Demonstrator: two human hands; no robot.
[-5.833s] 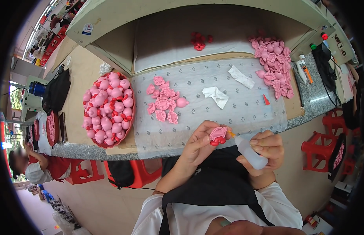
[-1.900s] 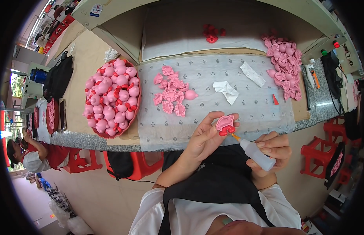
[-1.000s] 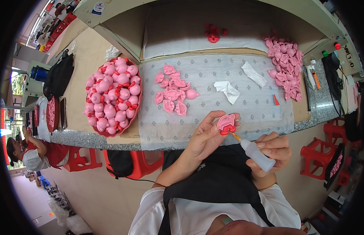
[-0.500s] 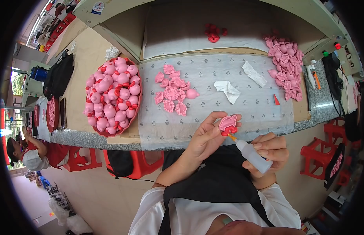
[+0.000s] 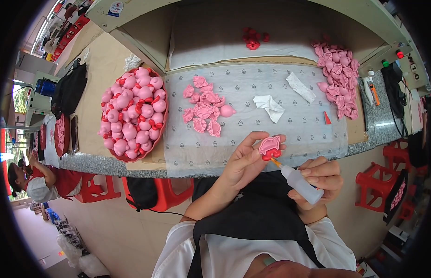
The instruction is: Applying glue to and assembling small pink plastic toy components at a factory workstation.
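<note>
Between the fingers of my left hand [image 5: 244, 162] is a small pink moulded piece [image 5: 269, 143] with a red bow-like part [image 5: 271, 154] at its lower edge. My right hand [image 5: 321, 180] grips a translucent white squeeze bottle [image 5: 300, 184]. The bottle's thin orange nozzle [image 5: 277, 163] points up and left, its tip at or very near the red part; I cannot tell whether they touch. Both hands are held over the table's front edge. Further off on the sheet lies a loose group of pink moulded pieces [image 5: 206, 111].
At the left stands a red basin [image 5: 165, 121] heaped with pink and red pieces. A pile of pink pieces [image 5: 338, 83] lies at the right, beside crumpled white paper [image 5: 269, 109] and a red scrap [image 5: 327, 118]. Red pieces [image 5: 253, 45] sit inside the open box-like housing [image 5: 146, 46].
The bottle in my right hand has shifted very slightly right and down. My left hand and the piece in it stay nearly in place.
</note>
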